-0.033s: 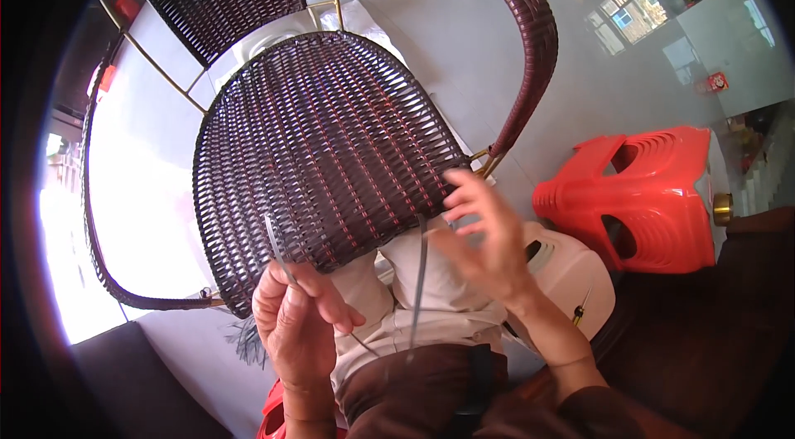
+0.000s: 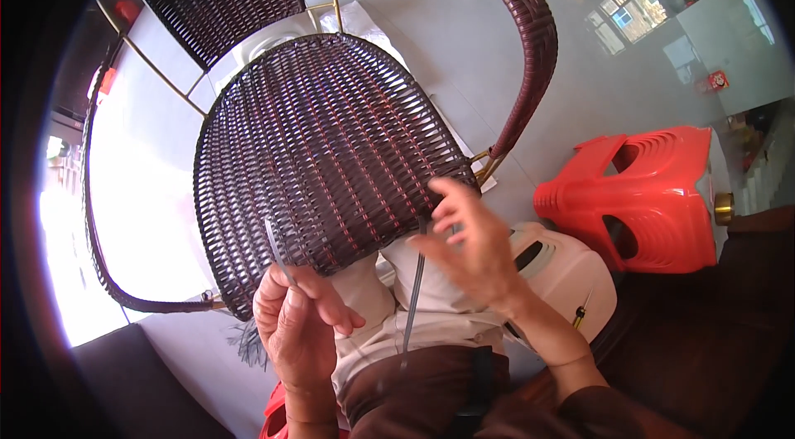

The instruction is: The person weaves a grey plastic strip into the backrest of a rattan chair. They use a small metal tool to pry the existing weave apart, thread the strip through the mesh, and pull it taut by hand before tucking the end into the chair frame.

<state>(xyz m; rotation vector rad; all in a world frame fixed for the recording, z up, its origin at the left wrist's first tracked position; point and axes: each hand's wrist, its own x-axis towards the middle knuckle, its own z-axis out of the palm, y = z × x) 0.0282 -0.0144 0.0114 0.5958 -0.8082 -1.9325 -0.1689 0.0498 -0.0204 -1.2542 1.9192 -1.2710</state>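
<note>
A woven wicker chair (image 2: 323, 149) with dark brown strands and reddish lines fills the middle, its seat edge close to my lap. My left hand (image 2: 294, 323), at the seat's front left, pinches a thin, pale flat strip (image 2: 277, 242) between thumb and fingers; its upper end sticks up over the weave. From the seat's front edge a dark weaving strip (image 2: 413, 298) hangs down onto my lap. Beside this strip, near the front right corner, my right hand (image 2: 476, 253) has its fingers spread and slightly blurred. Nothing shows in its grasp.
To the right lies a red plastic stool (image 2: 662, 199). Nearer me is a white plastic stool (image 2: 571, 269) bearing a small tool (image 2: 582, 311) with a yellow and black handle. The chair's wrapped right armrest (image 2: 534, 41) curves past the seat. Loose dark strands (image 2: 248, 345) lie below its left corner.
My right hand has shifted slightly left and down, toward the hanging strip. The lower part of that strip has swung a little left. My left hand stays put.
</note>
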